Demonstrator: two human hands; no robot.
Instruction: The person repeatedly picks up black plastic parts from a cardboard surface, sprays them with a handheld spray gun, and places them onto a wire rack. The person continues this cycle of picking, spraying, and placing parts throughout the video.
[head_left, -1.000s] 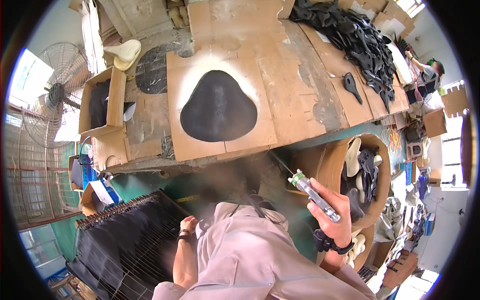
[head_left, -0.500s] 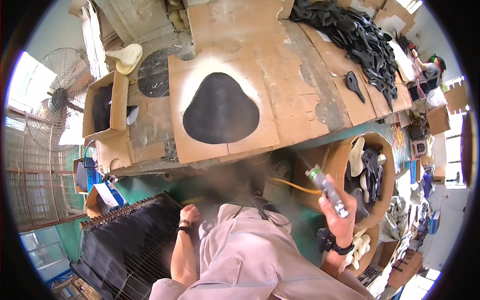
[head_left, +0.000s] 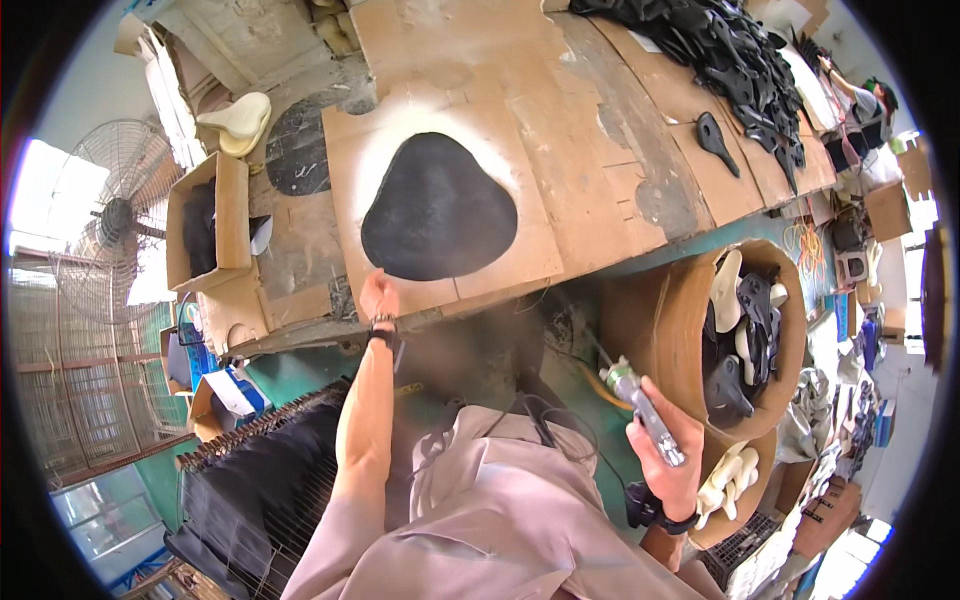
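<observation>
Cardboard-covered bench (head_left: 600, 200), black piece (head_left: 440, 210) near its front edge

Beyond the bench's left end, large wire fan (head_left: 115, 215). Flat on a cardboard sheet (head_left: 345, 230): the black piece, rounded-triangular, narrow end pointing away, with a whitish patch around its upper sides.

Reaches forward with left hand (head_left: 379, 296) to the lower left corner of the piece, fingertips bunched close at its edge. Cannot tell whether pinching it or merely touching. Grips a grey spray gun (head_left: 650, 420) with a green ring in right hand (head_left: 672, 455), fingers wrapped around its body, off the front of the bench, nose toward the upper left.

Near the left forearm, wire rack (head_left: 225, 443) with black sheets (head_left: 260, 480). Right of the gun, round-mouthed carton (head_left: 655, 330) with cream and black saddle shapes (head_left: 730, 290) inside; just below, smaller carton (head_left: 762, 485) of cream pieces (head_left: 728, 478).

At the bench's far right, heap of black saddle-shaped parts (head_left: 735, 75), with one single part (head_left: 715, 143) just beside. On the left, open carton (head_left: 235, 215) of dark material; behind, cream saddle (head_left: 240, 122). At upper right, another person (head_left: 870, 108).
</observation>
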